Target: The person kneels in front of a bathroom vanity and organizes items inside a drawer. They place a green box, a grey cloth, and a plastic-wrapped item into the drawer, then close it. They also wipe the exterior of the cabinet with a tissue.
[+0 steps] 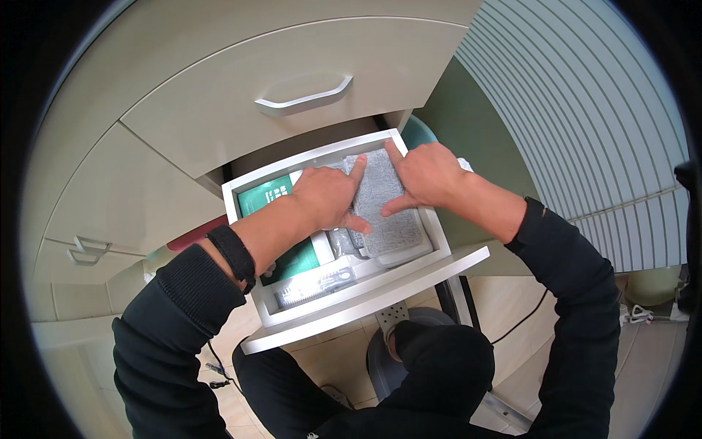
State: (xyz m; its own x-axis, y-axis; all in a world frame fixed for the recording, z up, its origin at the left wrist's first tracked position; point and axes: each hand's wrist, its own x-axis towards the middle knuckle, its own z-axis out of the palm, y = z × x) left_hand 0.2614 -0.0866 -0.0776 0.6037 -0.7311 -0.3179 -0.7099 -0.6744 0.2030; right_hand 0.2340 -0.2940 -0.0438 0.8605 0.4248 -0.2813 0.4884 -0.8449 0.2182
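Observation:
Folded grey cloths [392,222] lie stacked in the right part of a pulled-out white drawer [359,285]. My left hand [329,197] is over the drawer, its thumb and index finger spread at the stack's left edge. From the right, my right hand [430,175] reaches in, with its thumb on the top cloth and its index finger near the drawer's back corner. The other fingers of both hands are mostly hidden. A green-and-white package [263,195] lies left of the cloths, partly under my left forearm. At the drawer's front lies a clear plastic-wrapped item [318,285].
Above the drawer is a closed cabinet front [219,104] with a metal handle [307,101]. A ribbed, pale blue panel [570,110] stands to the right. My knees flank the space beneath the drawer, where a grey bin-like object [384,362] stands. A black cable [526,318] runs at right.

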